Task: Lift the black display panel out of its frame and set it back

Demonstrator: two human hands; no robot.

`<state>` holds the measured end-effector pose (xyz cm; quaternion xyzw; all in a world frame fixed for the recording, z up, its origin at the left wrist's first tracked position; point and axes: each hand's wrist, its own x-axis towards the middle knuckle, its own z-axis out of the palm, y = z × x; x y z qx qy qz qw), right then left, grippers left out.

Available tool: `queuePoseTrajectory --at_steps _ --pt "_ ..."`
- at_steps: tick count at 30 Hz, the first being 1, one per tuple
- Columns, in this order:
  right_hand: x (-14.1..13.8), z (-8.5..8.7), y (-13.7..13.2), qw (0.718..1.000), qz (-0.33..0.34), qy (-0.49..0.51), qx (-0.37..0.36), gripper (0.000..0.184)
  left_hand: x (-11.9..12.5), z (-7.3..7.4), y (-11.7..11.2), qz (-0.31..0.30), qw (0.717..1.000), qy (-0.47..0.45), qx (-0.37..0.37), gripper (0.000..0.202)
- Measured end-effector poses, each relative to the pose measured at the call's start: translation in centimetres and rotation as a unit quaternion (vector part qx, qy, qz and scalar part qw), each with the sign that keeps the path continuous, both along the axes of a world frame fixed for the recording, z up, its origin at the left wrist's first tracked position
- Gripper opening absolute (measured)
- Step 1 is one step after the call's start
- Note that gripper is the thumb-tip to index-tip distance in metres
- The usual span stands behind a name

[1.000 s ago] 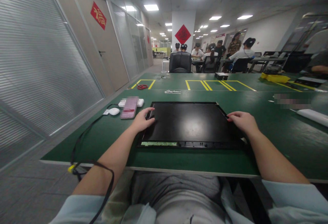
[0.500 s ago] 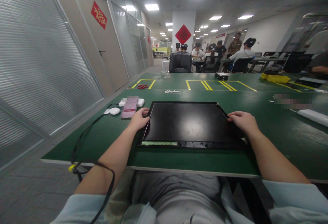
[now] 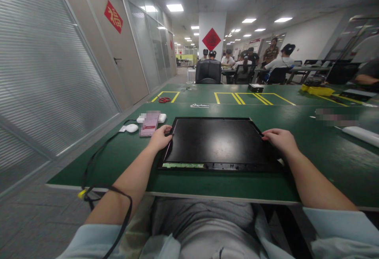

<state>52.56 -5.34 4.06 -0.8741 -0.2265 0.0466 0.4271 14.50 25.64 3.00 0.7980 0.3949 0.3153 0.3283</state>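
A black panel [image 3: 219, 142] lies flat on the green table [image 3: 207, 182], close to the near edge and straight in front of the person, with a narrow green strip of circuit board [image 3: 183, 166] showing along its near side. The left hand [image 3: 161, 137] is closed on the panel's left edge near the far corner, with the thumb on top and the fingers curled round the rim. The right hand [image 3: 280, 140] rests palm down on the right edge, fingers bent toward the far right corner. From this angle I cannot tell whether those fingers hook under the rim or only press on it. Just beside the left hand lies a pink phone [image 3: 149, 124], with a white rounded device [image 3: 132, 128] to its left and a small white case [image 3: 162, 118] at its far end. A black cable [image 3: 97, 160] runs from the white device off the table edge and loops by the left forearm. Farther back, red scissors [image 3: 164, 100] sit inside a yellow taped outline [image 3: 166, 95], well apart from the panel, and a yellow tray [image 3: 317, 90] lies toward the far right. A black office chair [image 3: 208, 72] stands at the far side of the table, and several people sit at desks behind it.
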Motion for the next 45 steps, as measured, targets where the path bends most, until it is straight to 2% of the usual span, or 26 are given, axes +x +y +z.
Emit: queuePoseTrajectory --at_steps 7,13,18,24,30,33,38,45 --pt "0.7 -0.7 0.1 1.0 0.016 0.012 0.018 0.022 0.1 0.1 0.1 0.003 0.998 0.061 0.023 0.041" --pt "1.3 -1.4 0.1 0.997 0.053 0.016 0.053 0.023 0.1 0.3 -0.1 0.038 0.974 0.179 0.131 0.048" --pt "1.4 -1.5 0.3 0.995 0.068 0.032 0.06 0.025 0.0 0.2 0.1 0.033 0.978 0.19 0.081 0.06" --pt "1.5 -1.7 0.3 0.997 0.058 0.025 0.046 0.025 0.0 -0.2 0.4 0.009 0.991 0.128 0.039 0.06" --pt "1.9 -2.0 0.3 0.997 0.056 0.027 0.037 0.027 0.1 -0.2 0.2 -0.011 0.998 -0.015 -0.062 0.067" --pt "2.1 -2.1 0.3 0.998 0.055 0.024 0.037 0.028 0.2 0.4 -0.2 -0.024 0.986 -0.099 -0.135 0.07" --pt "2.3 -2.2 0.3 0.998 0.05 0.015 0.026 0.028 0.2 1.2 -0.2 -0.013 0.948 -0.212 -0.236 0.066" --pt "2.1 -2.0 0.3 0.999 0.047 0.0 0.014 0.028 0.4 0.7 0.5 0.045 0.927 -0.237 -0.286 0.054"
